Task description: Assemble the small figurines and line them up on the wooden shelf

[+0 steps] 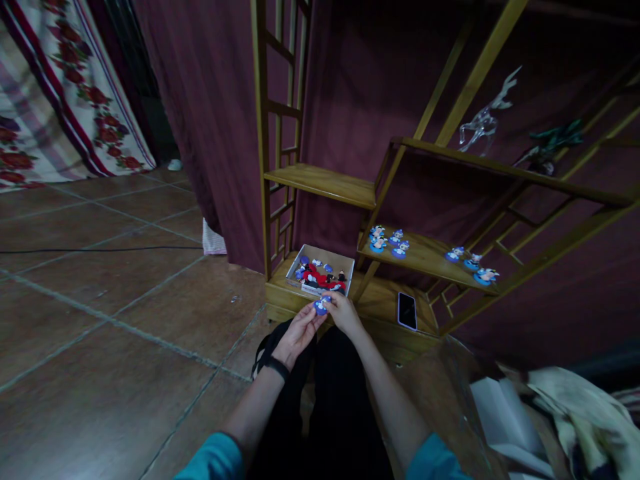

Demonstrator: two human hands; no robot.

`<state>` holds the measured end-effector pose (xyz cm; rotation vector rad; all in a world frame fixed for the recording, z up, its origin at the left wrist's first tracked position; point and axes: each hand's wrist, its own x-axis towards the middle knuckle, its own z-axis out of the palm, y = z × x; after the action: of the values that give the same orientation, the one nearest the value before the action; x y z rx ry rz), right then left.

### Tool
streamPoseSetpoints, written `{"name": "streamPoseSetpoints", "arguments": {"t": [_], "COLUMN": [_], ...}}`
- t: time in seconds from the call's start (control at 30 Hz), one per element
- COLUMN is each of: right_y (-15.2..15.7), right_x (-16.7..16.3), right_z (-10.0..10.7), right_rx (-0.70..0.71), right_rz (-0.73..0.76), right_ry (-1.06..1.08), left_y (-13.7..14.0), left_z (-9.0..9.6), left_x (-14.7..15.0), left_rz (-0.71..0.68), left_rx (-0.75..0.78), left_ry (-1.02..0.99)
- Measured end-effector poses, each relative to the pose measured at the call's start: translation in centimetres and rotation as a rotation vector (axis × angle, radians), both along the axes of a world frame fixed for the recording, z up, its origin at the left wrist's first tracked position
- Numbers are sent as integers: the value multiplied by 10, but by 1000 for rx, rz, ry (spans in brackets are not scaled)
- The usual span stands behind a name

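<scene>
Head view records a seated person working with two bare hands before a wooden shelf unit (283,107). The left hand (299,328), with a dark band (278,367) at its wrist, pinches a small figurine (322,305) on a violet-blue base from the left. The right hand (342,311) meets it from the right, its fingers closed on the same piece; exact finger contact is too small to tell. The figurine is held just in front of the open box (334,257), near that container's front edge. The box sits toward the left end of the bottom board (373,301) and contains red, black, white and violet pieces (320,275). A phone (407,311) lies on the same board, dark screen up, near its front edge toward the right end. On the middle shelf (425,258), four figurines (401,249) on blue and violet bases stand grouped by the left edge; three further figurines (473,261) stand in a row toward the right end. The upper shelf (450,155) carries a clear deer ornament (479,131), with a dark green ornament (555,140) nearer its right end.
</scene>
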<state>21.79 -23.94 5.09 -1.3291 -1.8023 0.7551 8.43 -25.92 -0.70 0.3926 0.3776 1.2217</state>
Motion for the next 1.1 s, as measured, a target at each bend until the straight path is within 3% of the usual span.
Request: {"name": "streamPoseSetpoints", "arguments": {"t": [0.17, 0.47, 0.73, 0.93, 1.1], "right_y": [1, 0, 1, 6, 9], "right_x": [0, -4, -3, 1, 4], "right_z": [0, 16, 22, 9, -19], "right_rx": [-35, 83, 41, -40, -115], "right_rz": [22, 121, 174, 160, 10], "right_ry": [10, -184, -254, -60, 193], "left_y": [-3, -5, -4, -2, -1], "left_z": [4, 6, 6, 3, 2], "left_x": [-1, -5, -3, -4, -4], "left_rz": [23, 13, 0, 3, 51], "left_rx": [-9, 29, 47, 58, 47], "left_ry": [14, 54, 72, 73, 62]}}
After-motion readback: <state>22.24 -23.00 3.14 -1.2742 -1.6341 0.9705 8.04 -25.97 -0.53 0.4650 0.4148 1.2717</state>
